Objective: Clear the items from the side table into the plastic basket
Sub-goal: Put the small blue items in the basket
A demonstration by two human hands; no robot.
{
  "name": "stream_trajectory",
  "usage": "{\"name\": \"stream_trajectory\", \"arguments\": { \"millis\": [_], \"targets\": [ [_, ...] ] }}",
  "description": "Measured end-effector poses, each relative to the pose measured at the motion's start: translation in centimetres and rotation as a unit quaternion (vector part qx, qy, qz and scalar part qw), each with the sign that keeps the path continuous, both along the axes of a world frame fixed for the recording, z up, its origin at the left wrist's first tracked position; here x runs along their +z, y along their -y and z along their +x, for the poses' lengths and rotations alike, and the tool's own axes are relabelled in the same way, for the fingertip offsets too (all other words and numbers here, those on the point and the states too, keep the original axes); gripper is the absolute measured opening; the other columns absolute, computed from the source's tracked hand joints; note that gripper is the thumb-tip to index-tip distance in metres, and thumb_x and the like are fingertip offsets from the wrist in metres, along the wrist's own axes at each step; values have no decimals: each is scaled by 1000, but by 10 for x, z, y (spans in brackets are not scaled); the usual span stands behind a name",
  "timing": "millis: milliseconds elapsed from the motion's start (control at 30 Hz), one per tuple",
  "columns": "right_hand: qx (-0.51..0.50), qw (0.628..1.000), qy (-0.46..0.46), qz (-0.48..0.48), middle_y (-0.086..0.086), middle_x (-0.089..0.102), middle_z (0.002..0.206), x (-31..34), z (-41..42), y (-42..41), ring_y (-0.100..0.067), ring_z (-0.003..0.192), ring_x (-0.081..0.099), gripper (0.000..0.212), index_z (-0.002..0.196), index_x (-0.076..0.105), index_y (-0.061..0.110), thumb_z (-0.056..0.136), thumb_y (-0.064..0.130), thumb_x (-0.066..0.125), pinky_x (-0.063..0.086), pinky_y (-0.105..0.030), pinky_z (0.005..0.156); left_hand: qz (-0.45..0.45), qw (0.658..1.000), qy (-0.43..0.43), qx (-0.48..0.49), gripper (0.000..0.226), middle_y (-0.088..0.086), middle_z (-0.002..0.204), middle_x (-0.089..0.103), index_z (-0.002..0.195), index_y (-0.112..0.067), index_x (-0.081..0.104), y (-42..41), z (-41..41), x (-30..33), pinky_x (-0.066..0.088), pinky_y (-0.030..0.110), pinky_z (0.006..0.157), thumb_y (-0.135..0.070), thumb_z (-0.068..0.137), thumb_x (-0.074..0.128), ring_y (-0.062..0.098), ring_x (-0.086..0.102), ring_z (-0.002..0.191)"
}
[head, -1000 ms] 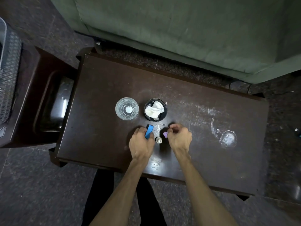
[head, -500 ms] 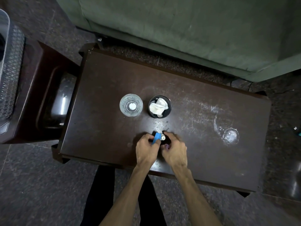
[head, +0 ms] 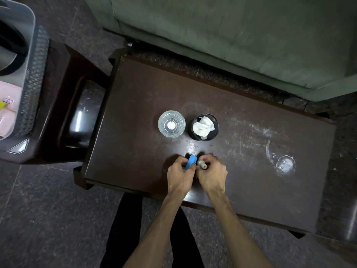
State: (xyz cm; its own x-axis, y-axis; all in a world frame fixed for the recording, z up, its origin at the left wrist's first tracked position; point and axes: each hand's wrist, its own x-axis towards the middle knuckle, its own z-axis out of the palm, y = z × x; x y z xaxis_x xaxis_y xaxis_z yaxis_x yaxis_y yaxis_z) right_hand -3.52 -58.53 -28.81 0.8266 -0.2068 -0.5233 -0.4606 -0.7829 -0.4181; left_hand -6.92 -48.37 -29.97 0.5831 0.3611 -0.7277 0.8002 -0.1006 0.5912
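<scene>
- Basket [head: 32, 78]: at 9 o'clock, off the tabletop [head: 135, 113].
- Left hand [head: 179, 175]: grip clenched on blue piece [head: 190, 164].
- Right hand [head: 212, 175]: grip clenched on white vial [head: 202, 165].
- Advice: hold both firmly while carrying.

Over the side table [head: 135, 113], the left hand [head: 179, 176] pinches a blue piece [head: 190, 162]; the right hand [head: 213, 176] grips a small white bottle [head: 201, 165].

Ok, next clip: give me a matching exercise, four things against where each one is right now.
Things:
1 clear glass
2 dark cup
3 blue item
4 plastic basket

Places or states:
A in the left hand
B on the stool, off the side table
C holds a crumpled tissue
D left of the dark cup

Pairs: 1-D, 2-C, 3-A, 4-B
</scene>
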Motion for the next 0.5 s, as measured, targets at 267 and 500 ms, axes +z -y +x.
{"name": "stream_trajectory", "arguments": {
  "millis": [267,500],
  "targets": [
    [-34,992,23,119,5,76,94,20,-9,-61,-16,80,75,26,91,78,25,71,11,85,65,-41,70,-41,987,43,149,3,-4,68,76,86,-20,72,-52,-12,20,51,13,54,-18,89,72,1,70,52],
    [1,972,75,221,9,75,91,62,-2,-164,-8,75,73,30,86,75,29,72,4,80,53,-9,58,-3,958,112,263,6,-3,70,75,85,-25,70,-144,-18,66,63,40,70,-31,86,68,3,68,59]
  ]
}}
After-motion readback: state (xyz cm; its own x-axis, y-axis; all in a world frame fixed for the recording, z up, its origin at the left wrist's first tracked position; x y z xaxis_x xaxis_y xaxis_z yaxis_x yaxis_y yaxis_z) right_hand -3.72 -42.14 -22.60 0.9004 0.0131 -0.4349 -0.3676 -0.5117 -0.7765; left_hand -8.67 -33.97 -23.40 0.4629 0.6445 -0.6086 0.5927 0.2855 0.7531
